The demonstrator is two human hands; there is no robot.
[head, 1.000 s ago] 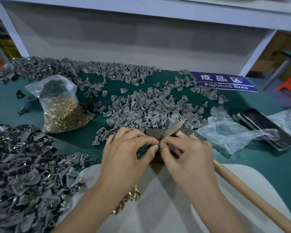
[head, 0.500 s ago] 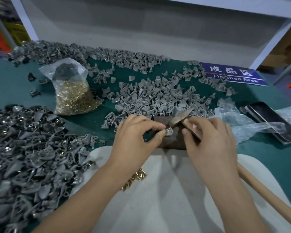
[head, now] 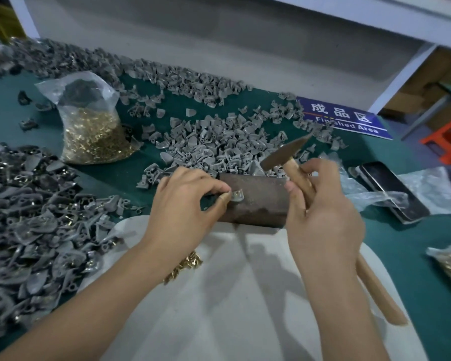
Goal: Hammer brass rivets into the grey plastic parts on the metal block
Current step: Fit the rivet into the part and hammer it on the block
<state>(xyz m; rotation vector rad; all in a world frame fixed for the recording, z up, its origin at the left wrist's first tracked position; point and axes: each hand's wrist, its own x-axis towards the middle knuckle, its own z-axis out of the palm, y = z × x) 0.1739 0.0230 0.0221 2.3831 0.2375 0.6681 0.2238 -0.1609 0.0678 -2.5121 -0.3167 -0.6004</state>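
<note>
While a heap of riveted grey pieces (head: 29,225) lies far left, the left hand (head: 185,207) reaches in palm down, thumb and forefinger pinching a grey plastic part (head: 237,196) flat against the metal block (head: 255,201). Just right of it, the right hand (head: 323,217) curls its fingers around the hammer (head: 297,175) near its head, which is raised and tilted above the block.

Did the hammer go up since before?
Yes. The hammer head has lifted off the metal block and now hangs above its far right edge, gripped by the right hand.
</note>
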